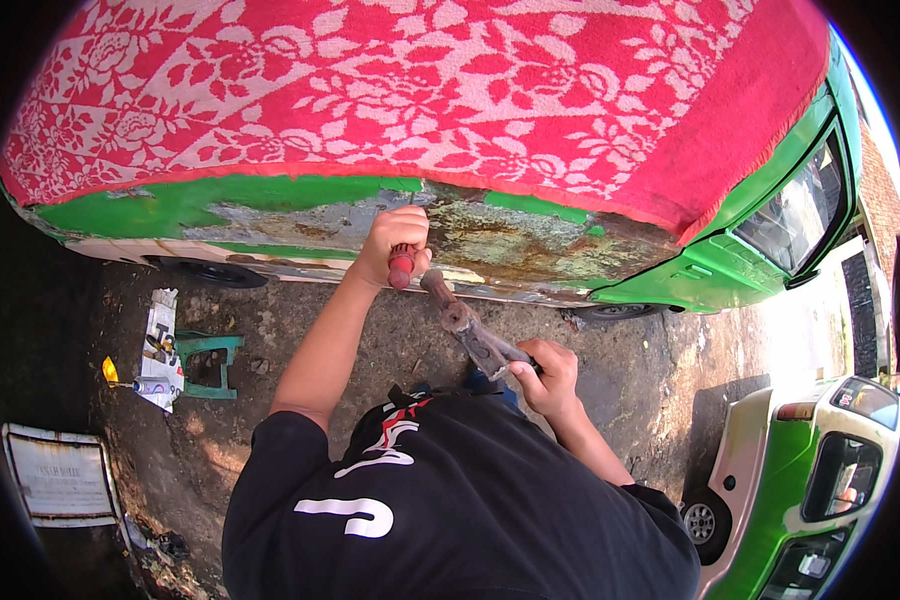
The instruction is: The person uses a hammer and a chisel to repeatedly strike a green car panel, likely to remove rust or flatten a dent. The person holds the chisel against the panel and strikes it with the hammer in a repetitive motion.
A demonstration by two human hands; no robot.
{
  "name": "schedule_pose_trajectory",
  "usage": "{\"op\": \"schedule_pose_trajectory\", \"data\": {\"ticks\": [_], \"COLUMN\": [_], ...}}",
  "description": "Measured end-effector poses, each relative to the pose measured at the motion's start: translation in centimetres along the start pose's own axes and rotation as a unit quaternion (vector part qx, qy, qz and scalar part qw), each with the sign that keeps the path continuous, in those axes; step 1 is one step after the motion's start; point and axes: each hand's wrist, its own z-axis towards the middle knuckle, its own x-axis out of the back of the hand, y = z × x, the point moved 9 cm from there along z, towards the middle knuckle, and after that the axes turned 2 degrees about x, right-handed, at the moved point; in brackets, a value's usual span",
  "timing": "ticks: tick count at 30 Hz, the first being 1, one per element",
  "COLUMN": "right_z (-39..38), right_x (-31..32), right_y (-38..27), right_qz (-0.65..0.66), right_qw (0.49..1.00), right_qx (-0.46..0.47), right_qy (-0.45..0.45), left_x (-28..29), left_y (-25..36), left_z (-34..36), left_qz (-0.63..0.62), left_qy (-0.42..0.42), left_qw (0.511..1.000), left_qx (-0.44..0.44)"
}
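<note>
Fingers (400, 222) around two tools (402, 268) (482, 345)

The person wears a black T-shirt (550, 510) with short sleeves (285, 460), bold white shapes (375, 515) and a red-and-white marking (398, 428).

Faint lettering covers the white signboard (62, 478) at lower left; bold dark characters mark the pale sheet (162, 306) by the green stool (232, 342); large white characters cross the black shirt (500, 500); a small marking sits on the parked van's rear window (870, 402).
</note>
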Motion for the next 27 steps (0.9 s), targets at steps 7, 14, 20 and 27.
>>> {"op": "schedule_pose_trajectory", "data": {"ticks": [7,14,20,27], "right_z": [-0.2,0.3,0.8,0.3], "right_x": [-0.4,0.4,-0.7,0.5], "right_y": [0.3,-1.6,1.1,-2.0], "right_qz": [0.003,0.02,-0.118,-0.004], "right_qw": [1.0,0.997,0.991,0.994], "right_qx": [0.005,0.074,-0.049,0.106], "right_qy": [-0.009,0.021,-0.023,0.024], "left_x": [-0.1,-0.2,0.4,-0.6], "left_y": [0.1,0.3,-0.5,0.3], "left_z": [0.1,0.8,0.9,0.9], "left_qz": [0.003,0.011,-0.011,0.018], "left_qy": [-0.001,-0.01,-0.011,-0.015], "left_qw": [1.0,1.0,1.0,1.0], "left_qx": [-0.002,0.013,0.024,0.019]}}
